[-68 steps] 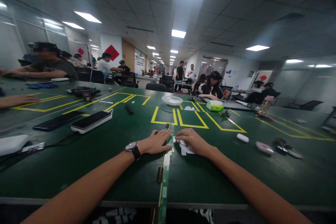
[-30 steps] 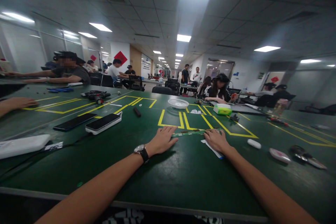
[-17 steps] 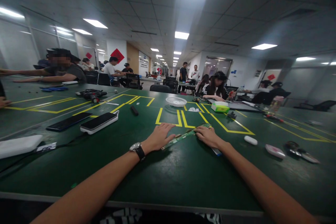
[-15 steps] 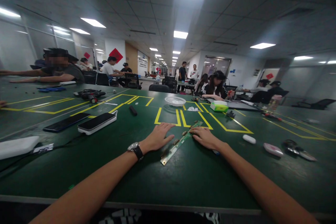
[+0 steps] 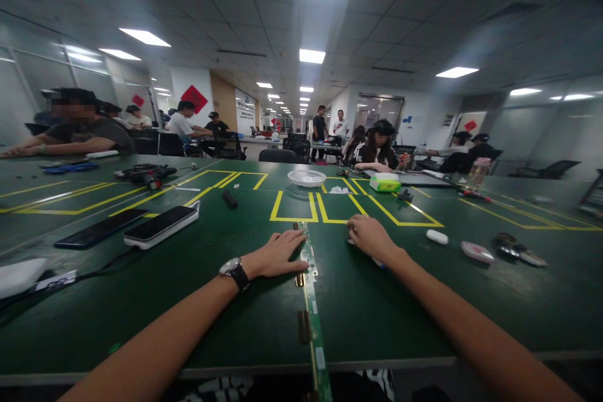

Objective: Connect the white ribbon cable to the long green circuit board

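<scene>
A long, narrow green circuit board (image 5: 315, 320) runs toward me across the table, its near end past the table's front edge. Brown tabs stick out along its left side. My left hand (image 5: 277, 252) lies flat with fingers and thumb spread, their tips touching the board's left edge near its far end. To the right of the board, my right hand (image 5: 372, 237) rests on the table with its fingers curled down. Under it a flat whitish object (image 5: 378, 262) with a bluish edge peeks out; most of it is hidden, and I cannot tell its kind.
A white mesh basket (image 5: 306, 178) stands beyond my hands. On the left lie a phone (image 5: 101, 228), a white-cased device (image 5: 161, 226) and a black cable. To the right are a white case (image 5: 437, 237), a pink case (image 5: 477, 252) and a tissue pack (image 5: 384, 183). People sit across the table.
The board has swung from a diagonal to nearly straight and come closer to me. My left fingers now touch it. My right hand has come off the board and curled.
</scene>
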Action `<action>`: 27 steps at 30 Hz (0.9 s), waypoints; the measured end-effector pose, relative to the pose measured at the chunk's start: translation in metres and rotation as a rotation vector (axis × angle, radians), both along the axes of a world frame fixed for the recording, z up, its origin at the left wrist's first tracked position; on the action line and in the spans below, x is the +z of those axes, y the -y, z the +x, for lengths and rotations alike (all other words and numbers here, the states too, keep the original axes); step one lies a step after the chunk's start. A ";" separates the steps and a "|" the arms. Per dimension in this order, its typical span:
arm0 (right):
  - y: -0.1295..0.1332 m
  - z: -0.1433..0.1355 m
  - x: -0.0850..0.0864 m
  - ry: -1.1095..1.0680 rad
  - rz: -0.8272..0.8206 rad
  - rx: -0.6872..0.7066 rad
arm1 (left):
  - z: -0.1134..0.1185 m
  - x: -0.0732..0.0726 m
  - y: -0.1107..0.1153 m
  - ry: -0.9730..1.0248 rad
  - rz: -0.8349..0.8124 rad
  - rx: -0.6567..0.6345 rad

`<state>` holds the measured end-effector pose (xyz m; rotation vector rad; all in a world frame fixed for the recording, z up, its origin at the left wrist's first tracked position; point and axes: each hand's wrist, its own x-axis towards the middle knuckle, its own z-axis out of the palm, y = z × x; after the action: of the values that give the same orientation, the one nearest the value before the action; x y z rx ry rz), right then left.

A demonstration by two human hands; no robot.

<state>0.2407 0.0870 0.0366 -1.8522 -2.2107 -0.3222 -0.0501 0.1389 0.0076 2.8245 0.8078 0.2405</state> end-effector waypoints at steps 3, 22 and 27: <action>-0.005 0.023 -0.006 0.016 -0.041 -0.077 | 0.000 0.000 0.000 -0.008 -0.005 0.009; 0.022 -0.039 -0.001 -0.084 -0.171 0.565 | 0.003 0.000 0.001 -0.032 0.002 0.059; 0.024 -0.043 0.001 -0.080 -0.174 0.572 | 0.003 -0.001 0.002 -0.032 0.001 0.068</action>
<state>0.1972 0.0630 0.0378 -1.1879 -2.6443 0.0530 -0.0467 0.1374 0.0071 2.8118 0.9115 0.2065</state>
